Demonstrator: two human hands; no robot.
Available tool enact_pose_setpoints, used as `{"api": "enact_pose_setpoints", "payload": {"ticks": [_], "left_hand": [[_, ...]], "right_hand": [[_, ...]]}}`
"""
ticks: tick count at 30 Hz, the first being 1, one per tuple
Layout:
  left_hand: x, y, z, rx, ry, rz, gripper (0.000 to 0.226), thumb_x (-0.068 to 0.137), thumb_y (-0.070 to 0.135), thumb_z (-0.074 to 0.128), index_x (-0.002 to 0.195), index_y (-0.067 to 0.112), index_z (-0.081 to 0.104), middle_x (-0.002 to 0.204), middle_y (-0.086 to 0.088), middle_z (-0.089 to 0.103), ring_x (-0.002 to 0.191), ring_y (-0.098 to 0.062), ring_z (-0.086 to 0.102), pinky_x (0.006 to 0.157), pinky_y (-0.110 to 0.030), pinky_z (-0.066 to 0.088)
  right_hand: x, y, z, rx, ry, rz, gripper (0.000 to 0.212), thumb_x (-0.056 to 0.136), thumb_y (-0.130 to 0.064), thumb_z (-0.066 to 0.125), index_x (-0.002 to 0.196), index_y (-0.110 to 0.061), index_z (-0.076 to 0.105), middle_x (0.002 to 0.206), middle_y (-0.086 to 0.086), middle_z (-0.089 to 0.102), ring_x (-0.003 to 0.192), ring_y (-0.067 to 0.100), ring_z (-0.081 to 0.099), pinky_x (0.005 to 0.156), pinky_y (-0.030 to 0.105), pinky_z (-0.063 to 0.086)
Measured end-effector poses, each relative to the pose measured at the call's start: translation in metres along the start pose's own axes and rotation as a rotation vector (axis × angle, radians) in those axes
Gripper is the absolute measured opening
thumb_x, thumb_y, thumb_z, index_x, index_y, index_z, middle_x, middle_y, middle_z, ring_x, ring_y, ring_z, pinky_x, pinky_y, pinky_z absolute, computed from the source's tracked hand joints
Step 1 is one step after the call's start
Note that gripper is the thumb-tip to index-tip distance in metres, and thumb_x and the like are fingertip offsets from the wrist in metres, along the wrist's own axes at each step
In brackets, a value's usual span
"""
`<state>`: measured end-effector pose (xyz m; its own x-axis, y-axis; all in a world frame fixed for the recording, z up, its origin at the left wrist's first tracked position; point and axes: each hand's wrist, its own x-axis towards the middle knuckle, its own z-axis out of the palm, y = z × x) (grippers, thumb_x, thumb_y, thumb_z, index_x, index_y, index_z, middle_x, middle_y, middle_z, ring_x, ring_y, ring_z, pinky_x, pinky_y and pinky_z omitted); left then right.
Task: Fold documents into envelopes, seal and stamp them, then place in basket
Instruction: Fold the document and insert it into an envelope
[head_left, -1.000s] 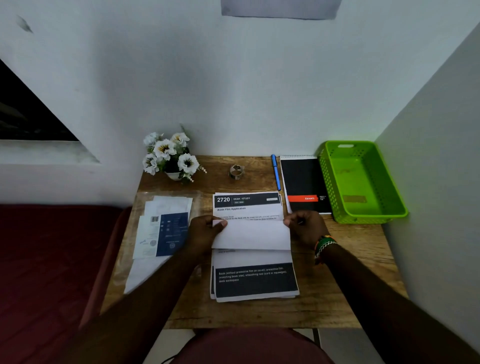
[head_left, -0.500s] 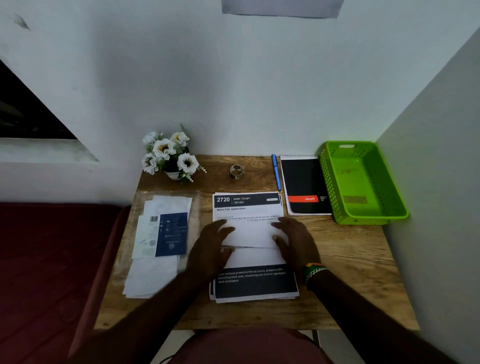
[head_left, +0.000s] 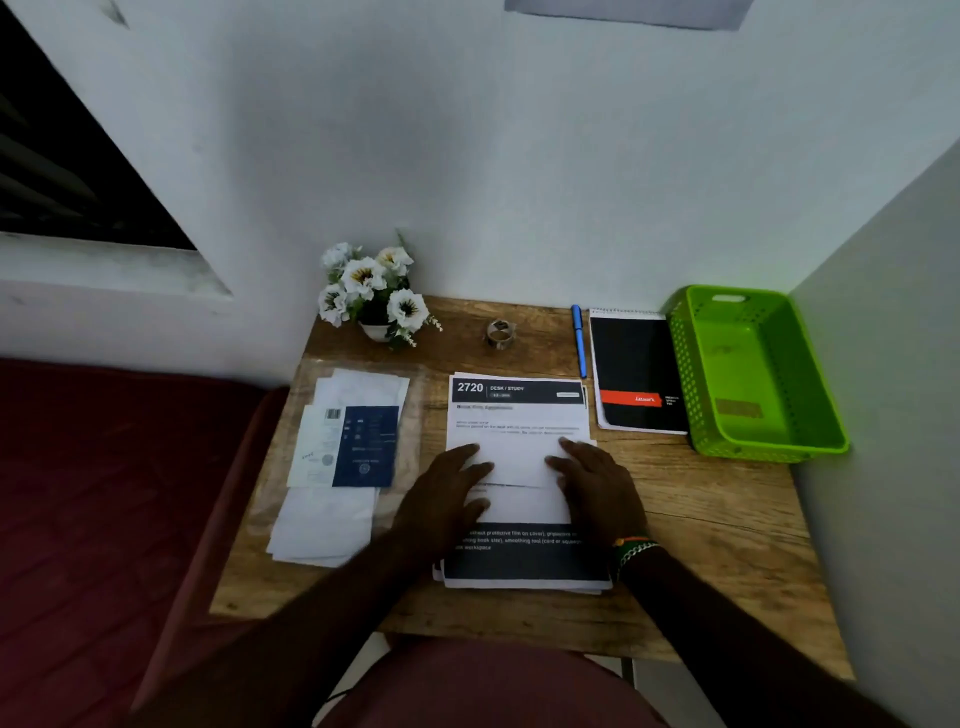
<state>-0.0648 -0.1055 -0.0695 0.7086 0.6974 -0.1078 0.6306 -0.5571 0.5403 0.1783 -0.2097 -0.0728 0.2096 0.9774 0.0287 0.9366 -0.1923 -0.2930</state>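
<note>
The folded white printed document (head_left: 519, 462) lies on a stack of sheets at the wooden tabletop's (head_left: 727, 530) near middle. Both hands, left (head_left: 447, 499) and right (head_left: 597, 488), press it flat with straight fingers, gripping nothing. Left lie white envelopes (head_left: 332, 514); far right sits the green plastic basket (head_left: 810, 395).
</note>
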Motion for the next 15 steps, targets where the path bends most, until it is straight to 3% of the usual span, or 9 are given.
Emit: {"api": "enact_pose_setpoints", "payload": {"ticks": [3,7,10,12,15], "left_hand": [[-0.021,-0.012,-0.014,-0.027,0.068,-0.016,0.055,0.097,0.041,0.059,0.148,0.029,0.044,0.159,0.002,0.034,0.147,-0.018,0.028,0.121,-0.04,0.026],[-0.069,-0.054,-0.037,0.014,0.206,-0.135,0.061,0.089,0.059,0.055,0.141,0.027,0.05,0.149,0.003,0.047,0.136,-0.018,0.044,0.111,-0.042,0.04],[-0.116,-0.091,-0.043,0.024,0.296,-0.165,0.075,0.077,0.066,0.07,0.137,0.023,0.057,0.146,-0.001,0.052,0.136,-0.02,0.046,0.113,-0.038,0.036],[-0.142,-0.105,-0.046,0.05,0.35,-0.206,0.077,0.075,0.071,0.068,0.133,0.02,0.062,0.147,-0.006,0.052,0.138,-0.024,0.045,0.114,-0.039,0.033],[-0.165,-0.12,-0.052,0.082,0.365,-0.226,0.071,0.079,0.065,0.063,0.133,0.019,0.063,0.148,-0.012,0.049,0.136,-0.028,0.046,0.113,-0.038,0.029]], "right_hand": [[0.002,-0.01,-0.004,0.011,0.067,-0.039,0.034,0.089,-0.024,0.069,0.123,-0.024,0.067,0.142,0.008,0.056,0.131,0.033,0.049,0.097,0.053,0.049],[0.016,-0.055,-0.003,0.136,0.094,-0.194,0.029,0.095,-0.031,0.053,0.119,-0.024,0.068,0.139,0.004,0.057,0.127,0.029,0.05,0.097,0.045,0.047],[0.028,-0.106,0.007,0.247,0.044,-0.385,0.02,0.093,-0.024,0.061,0.11,-0.02,0.071,0.132,0.004,0.061,0.12,0.029,0.054,0.092,0.043,0.049],[0.033,-0.143,0.016,0.315,-0.03,-0.519,0.018,0.087,-0.016,0.066,0.104,-0.016,0.072,0.124,0.008,0.065,0.113,0.03,0.057,0.089,0.045,0.052],[0.034,-0.19,0.027,0.344,-0.154,-0.628,0.013,0.088,-0.021,0.069,0.099,-0.018,0.073,0.123,0.007,0.065,0.113,0.028,0.058,0.091,0.043,0.052]]}}
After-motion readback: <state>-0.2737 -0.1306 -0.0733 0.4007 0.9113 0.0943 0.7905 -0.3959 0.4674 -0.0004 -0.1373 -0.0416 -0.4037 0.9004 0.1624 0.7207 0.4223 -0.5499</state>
